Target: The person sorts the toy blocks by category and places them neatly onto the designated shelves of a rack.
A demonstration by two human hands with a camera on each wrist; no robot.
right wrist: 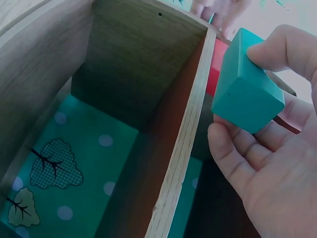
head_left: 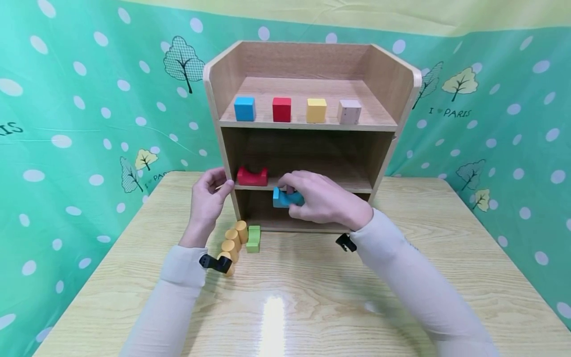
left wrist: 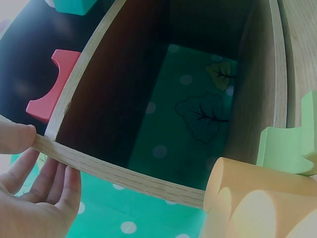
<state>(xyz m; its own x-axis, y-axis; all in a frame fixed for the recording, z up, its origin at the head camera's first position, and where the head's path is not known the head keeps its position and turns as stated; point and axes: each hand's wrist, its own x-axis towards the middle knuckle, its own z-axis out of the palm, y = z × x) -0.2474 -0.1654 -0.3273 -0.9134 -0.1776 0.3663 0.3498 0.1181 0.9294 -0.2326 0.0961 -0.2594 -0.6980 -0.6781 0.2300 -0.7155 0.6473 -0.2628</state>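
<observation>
My right hand [head_left: 318, 196] pinches a blue arch-shaped block [head_left: 282, 198] between thumb and fingers, in front of the middle board of a wooden shelf [head_left: 308, 127]. In the right wrist view the same block [right wrist: 245, 84] looks teal, and its curved cut-out is mostly hidden. At the shelf's left side panel, my left hand [head_left: 209, 198] holds the edge. The left wrist view shows the thumb [left wrist: 17, 139] at the front edge and the other fingers on the outer side. A red arch block [head_left: 252, 177] lies on the middle board, notch up, near that hand.
Blue [head_left: 245, 109], red [head_left: 282, 109], yellow [head_left: 316, 110] and plain wood-coloured [head_left: 349, 111] cubes line the top board. Several orange cylinders [head_left: 230, 246] stand in a row on the table [head_left: 321, 297] by the shelf's front left corner, beside a green arch block [head_left: 253, 239].
</observation>
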